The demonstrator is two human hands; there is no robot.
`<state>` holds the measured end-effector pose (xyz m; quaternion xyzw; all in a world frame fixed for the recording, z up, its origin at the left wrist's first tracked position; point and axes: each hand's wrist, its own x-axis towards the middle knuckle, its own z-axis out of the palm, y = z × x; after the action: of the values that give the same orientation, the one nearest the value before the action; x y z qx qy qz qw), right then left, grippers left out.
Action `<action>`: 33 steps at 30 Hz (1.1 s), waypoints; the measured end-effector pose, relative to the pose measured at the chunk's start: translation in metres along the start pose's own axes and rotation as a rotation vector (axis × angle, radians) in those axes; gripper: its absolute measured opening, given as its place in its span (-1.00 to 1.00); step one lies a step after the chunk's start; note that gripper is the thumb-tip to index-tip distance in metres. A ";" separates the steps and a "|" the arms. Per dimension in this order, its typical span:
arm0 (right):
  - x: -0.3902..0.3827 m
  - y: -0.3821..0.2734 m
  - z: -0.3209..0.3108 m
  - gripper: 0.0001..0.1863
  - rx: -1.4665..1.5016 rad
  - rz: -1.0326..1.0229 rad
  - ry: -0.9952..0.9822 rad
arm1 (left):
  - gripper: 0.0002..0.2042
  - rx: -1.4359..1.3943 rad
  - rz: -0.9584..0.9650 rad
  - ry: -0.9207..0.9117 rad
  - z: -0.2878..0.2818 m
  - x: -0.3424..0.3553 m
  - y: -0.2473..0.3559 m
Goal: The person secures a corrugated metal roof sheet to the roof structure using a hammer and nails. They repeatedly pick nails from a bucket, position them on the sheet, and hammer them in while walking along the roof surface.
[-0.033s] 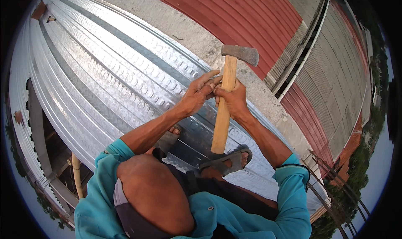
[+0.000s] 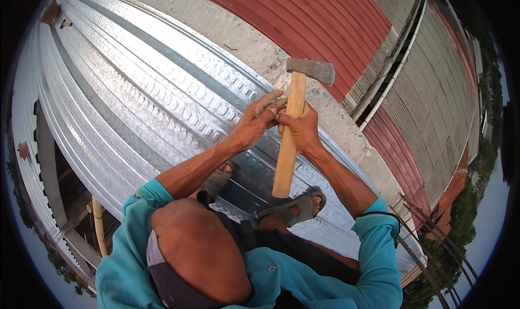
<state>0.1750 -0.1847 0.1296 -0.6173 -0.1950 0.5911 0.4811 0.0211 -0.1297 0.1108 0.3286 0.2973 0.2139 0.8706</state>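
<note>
My right hand point(image 2: 301, 126) is wrapped round the pale wooden handle of a hammer point(image 2: 290, 163), held upright in front of me with its dull metal head at the top. My left hand point(image 2: 254, 118) is just left of the handle, its fingers closed near my right fingertips; what they hold, if anything, is too small to make out. Under both hands lies corrugated silver metal decking point(image 2: 135, 92), on which my sandalled feet point(image 2: 295, 206) rest, with my bent bare knee point(image 2: 197, 249) below.
A rough concrete ledge point(image 2: 244, 35) runs beyond the decking, with red and grey corrugated roofs point(image 2: 303, 17) past it. At left, a dark opening point(image 2: 59, 173) has a bamboo pole point(image 2: 99, 228). Bare rebar point(image 2: 433, 238) stands at the lower right, near trees.
</note>
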 end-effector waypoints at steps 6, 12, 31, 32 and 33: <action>0.014 0.012 -0.003 -0.68 -0.230 -0.080 0.039 | -0.61 -0.038 -0.089 0.274 -0.020 0.011 -0.019; 0.029 0.016 -0.013 -0.67 -0.612 -0.299 0.060 | -0.78 0.387 -0.103 0.276 -0.017 0.019 -0.007; 0.021 -0.007 -0.077 -0.54 -0.958 -0.261 -0.011 | -0.78 1.066 0.154 0.623 -0.090 0.082 0.003; 0.021 -0.007 -0.076 -0.53 -0.983 -0.317 -0.019 | -0.77 1.056 0.133 0.619 -0.087 0.081 0.005; 0.020 -0.008 -0.075 -0.53 -1.008 -0.373 -0.028 | -0.77 1.085 0.160 0.623 -0.087 0.081 0.006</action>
<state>0.2509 -0.1921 0.1131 -0.7189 -0.5672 0.3368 0.2192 0.0221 -0.0404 0.0314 0.6668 0.5778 0.1827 0.4338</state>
